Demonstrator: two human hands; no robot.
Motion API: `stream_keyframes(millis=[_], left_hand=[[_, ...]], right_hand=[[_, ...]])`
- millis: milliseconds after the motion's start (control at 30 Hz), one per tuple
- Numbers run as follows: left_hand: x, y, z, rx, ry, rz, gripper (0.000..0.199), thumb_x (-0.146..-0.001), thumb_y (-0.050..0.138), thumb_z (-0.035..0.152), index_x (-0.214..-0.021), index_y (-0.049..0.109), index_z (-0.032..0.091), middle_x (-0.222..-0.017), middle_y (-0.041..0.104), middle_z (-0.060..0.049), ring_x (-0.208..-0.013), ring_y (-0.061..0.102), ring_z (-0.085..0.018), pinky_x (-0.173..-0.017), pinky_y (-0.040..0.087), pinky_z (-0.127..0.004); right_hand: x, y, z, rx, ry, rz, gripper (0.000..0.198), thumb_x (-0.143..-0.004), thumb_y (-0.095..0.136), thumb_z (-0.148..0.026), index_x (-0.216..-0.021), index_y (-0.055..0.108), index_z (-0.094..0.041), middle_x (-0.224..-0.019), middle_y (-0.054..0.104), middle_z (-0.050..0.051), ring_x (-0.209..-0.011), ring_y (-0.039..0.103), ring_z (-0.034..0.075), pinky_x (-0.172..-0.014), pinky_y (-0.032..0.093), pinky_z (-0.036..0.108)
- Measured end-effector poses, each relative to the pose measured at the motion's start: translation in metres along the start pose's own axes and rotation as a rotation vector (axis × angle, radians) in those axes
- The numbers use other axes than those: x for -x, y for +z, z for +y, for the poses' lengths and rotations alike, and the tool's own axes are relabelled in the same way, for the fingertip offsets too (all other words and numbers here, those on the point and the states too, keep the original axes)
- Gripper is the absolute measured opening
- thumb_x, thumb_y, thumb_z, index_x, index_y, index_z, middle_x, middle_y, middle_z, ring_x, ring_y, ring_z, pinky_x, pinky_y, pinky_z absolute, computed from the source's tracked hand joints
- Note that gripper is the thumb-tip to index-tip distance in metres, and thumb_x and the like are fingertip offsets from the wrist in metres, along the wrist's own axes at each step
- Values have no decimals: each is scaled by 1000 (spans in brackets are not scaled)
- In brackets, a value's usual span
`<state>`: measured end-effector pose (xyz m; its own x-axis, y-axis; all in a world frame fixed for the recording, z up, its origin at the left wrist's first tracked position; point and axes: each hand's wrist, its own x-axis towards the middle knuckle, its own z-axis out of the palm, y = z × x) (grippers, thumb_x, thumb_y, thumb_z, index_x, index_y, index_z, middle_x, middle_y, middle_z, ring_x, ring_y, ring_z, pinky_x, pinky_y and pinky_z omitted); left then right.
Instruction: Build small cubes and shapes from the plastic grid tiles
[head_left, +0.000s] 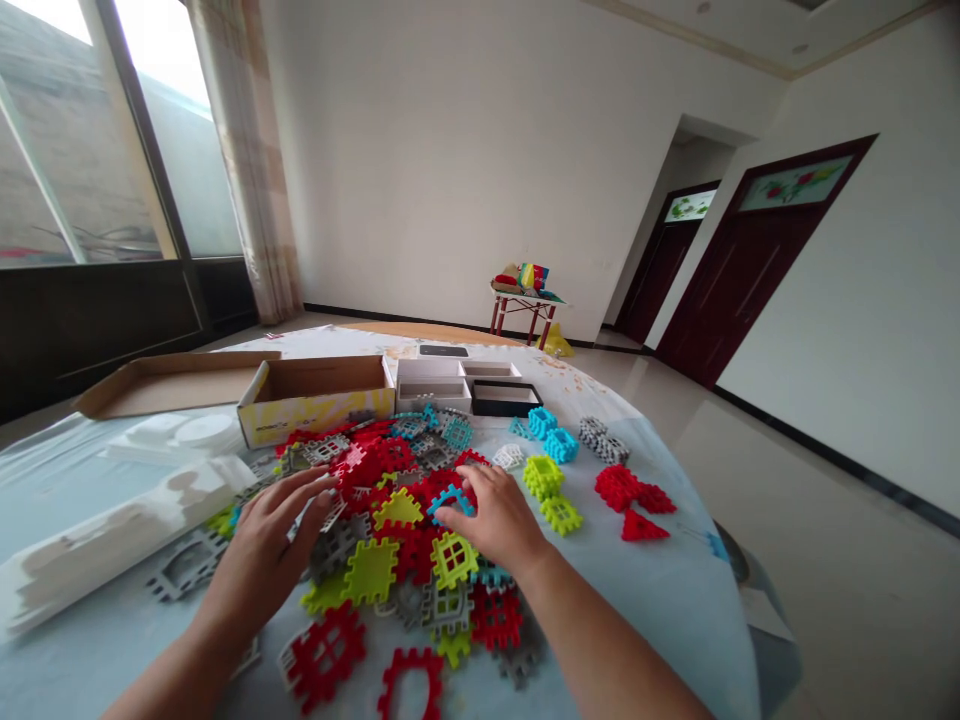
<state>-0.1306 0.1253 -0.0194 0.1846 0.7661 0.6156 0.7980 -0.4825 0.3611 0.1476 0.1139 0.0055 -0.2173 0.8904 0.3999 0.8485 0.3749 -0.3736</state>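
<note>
A mixed heap of interlocking plastic building pieces in red, grey, lime green and blue lies on the table, many with notched edges. At the heap's left side my left hand is open, its fingers stretched over grey and white pieces, holding nothing visible. My right hand reaches in from the right, with thumb and fingers closed about a blue notched piece with a curved opening. Just below it lies a lime green window piece. Closer to me are a red window piece and a red arch piece.
Sorted stacks stand at right: blue, grey, lime green and red. Behind the heap are an open cardboard box, small white boxes and a black-rimmed box. White moulded packaging lies left.
</note>
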Motion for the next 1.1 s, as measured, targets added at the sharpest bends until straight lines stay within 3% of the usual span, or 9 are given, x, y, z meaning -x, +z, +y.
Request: stream_keyframes(millis=[167, 367, 633, 900, 1100], left_hand=[[-1, 4, -5, 22, 20, -3, 29, -85, 42, 40, -107, 57, 28, -120, 56, -5, -110, 51, -23, -95, 40, -40], [0, 8, -10, 36, 23, -8, 31, -83, 44, 42, -108, 56, 28, -120, 56, -5, -111, 51, -23, -97, 39, -40], [1, 7, -9, 50, 6, -6, 30, -84, 42, 42, -106, 58, 29, -119, 56, -4, -109, 52, -22, -95, 40, -39], [2, 6, -9, 54, 3, -19, 28, -85, 42, 40, -107, 57, 30, -119, 55, -3, -110, 51, -19, -94, 39, -37], [0, 4, -3, 58, -3, -27, 29, -85, 42, 38, -107, 57, 27, -119, 54, -4, -111, 50, -18, -96, 38, -34]], right_hand=[[2, 6, -9, 88, -3, -109, 55, -63, 68, -56, -104, 60, -21, -95, 59, 8, -94, 53, 25, -83, 43, 38], [2, 3, -17, 160, -6, -206, 49, -59, 70, -54, -95, 61, -21, -95, 57, 8, -94, 50, 26, -82, 42, 40], [2, 1, -12, 1, -10, -254, 60, -57, 75, -47, -109, 57, -22, -103, 53, 6, -101, 47, 23, -88, 40, 34], [5, 8, -4, -86, 46, -227, 46, -73, 61, -49, -107, 58, -19, -101, 55, 8, -102, 49, 21, -90, 37, 31], [6, 3, -2, -163, 29, -271, 40, -76, 56, -55, -94, 63, -21, -90, 59, 4, -86, 56, 16, -79, 41, 27]])
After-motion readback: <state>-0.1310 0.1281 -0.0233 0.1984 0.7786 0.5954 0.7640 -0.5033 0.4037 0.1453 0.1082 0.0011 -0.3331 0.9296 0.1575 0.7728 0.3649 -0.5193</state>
